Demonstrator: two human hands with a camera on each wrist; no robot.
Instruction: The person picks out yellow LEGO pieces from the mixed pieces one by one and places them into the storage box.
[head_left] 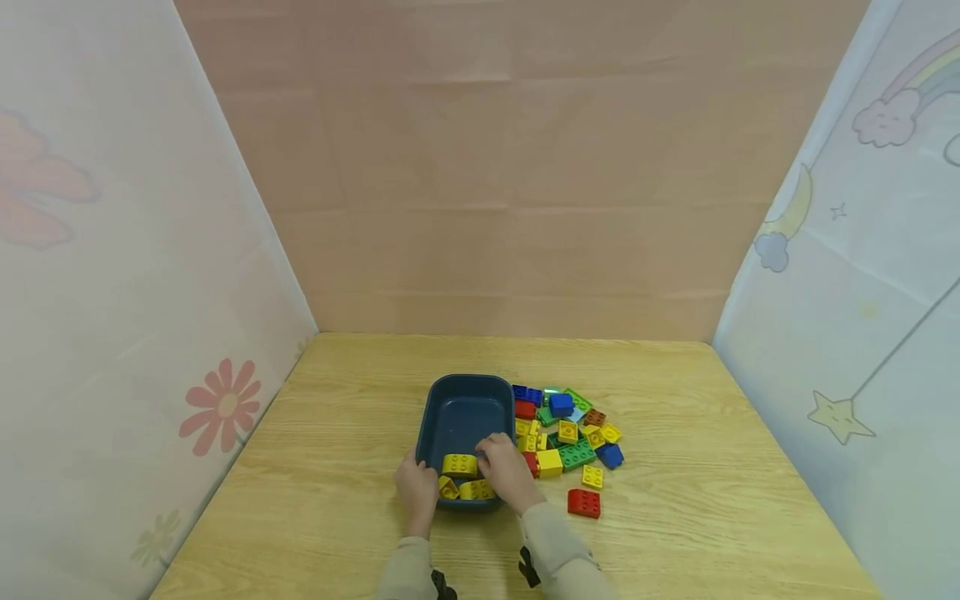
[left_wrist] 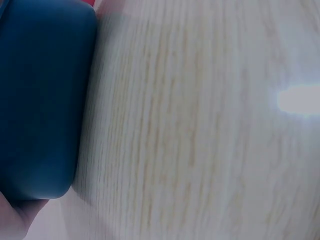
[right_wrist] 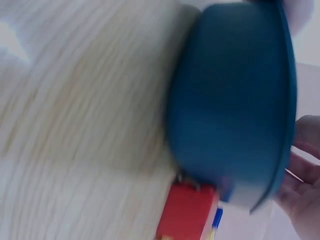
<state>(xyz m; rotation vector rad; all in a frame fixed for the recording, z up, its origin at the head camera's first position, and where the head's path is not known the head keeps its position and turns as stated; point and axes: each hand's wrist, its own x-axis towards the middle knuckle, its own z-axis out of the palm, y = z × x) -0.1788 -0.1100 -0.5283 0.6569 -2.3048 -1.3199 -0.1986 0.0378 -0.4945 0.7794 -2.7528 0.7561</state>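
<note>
A dark blue rectangular bin stands on the table, with several yellow toy building bricks at its near end. My left hand grips the bin's left rim near the front corner. My right hand reaches over the right rim, its fingers bent down inside the bin beside the yellow bricks. In the right wrist view, the fingers pass behind the rim, and what is under the fingertips is hidden. The left wrist view shows the bin's outer wall and a bit of the left hand.
A loose pile of red, green, blue and yellow bricks lies against the bin's right side. One red brick sits nearer the front. The wooden table ends at a plain back panel, with printed side panels left and right.
</note>
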